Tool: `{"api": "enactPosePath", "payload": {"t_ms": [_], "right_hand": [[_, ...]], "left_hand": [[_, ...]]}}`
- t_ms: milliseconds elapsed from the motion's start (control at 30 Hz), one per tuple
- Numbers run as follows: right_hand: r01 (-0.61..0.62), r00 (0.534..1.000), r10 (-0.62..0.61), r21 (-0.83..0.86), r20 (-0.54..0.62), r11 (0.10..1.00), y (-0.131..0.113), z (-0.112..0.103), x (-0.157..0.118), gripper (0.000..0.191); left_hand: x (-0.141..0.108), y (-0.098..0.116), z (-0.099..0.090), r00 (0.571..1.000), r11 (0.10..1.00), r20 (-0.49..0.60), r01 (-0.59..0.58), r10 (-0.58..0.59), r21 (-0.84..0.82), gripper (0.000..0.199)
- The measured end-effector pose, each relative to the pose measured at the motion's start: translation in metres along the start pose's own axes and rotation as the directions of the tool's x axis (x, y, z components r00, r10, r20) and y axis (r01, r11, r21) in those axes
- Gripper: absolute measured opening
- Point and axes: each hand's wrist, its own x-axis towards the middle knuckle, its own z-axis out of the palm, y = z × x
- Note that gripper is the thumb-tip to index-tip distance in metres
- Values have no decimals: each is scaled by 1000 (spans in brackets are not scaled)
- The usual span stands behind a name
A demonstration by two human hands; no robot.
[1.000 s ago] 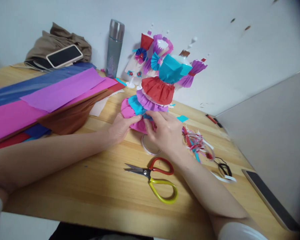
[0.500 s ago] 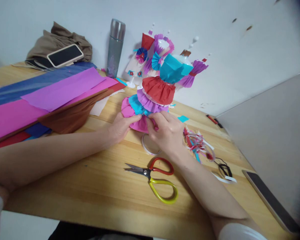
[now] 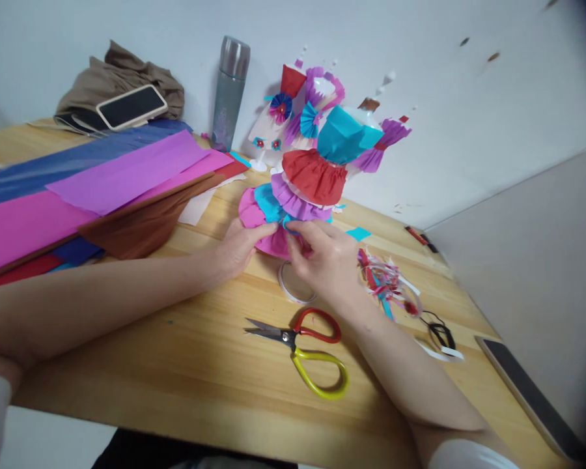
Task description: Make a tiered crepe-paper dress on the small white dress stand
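Observation:
A tiered crepe-paper dress point(image 3: 315, 176) on a small white mannequin stands in front of me, with a turquoise top and red, purple, turquoise and pink ruffles. My left hand point(image 3: 239, 251) grips its lower left hem, thumb on top of the turquoise and pink layers. With thumb and forefinger pinched, my right hand point(image 3: 325, 254) works at the turquoise ruffle's edge just to the right of that thumb. A roll of tape point(image 3: 297, 299) lies partly beneath my right hand. Scissors point(image 3: 290, 339) with one red and one yellow handle lie slightly apart, nearer to me.
Sheets of coloured crepe paper point(image 3: 127, 176) are stacked at left. Behind stand a grey flask point(image 3: 230, 94) and smaller mannequins in paper dresses point(image 3: 279, 107). A phone point(image 3: 131, 107) rests on brown cloth point(image 3: 97, 81). Paper scraps point(image 3: 383, 280) and a dark tablet-like slab point(image 3: 530, 397) lie at right.
The view has shifted slightly, so everything sits a little further right. More of the turquoise edge shows by my right fingertips. Both hands keep their hold on the dress.

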Motion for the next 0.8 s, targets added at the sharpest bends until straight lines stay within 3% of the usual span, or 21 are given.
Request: {"api": "enactPosePath", "payload": {"t_ms": [300,800], "right_hand": [[29,997,-24,-67,72,997,0,5,-4,24],[-15,994,11,27,111,1000,0,3,-6,30]], "left_hand": [[1,-2,0,1000,1000,-10,-2,2,25,43],[1,-4,-3,992,1000,124,25,-26,10,49]]}}
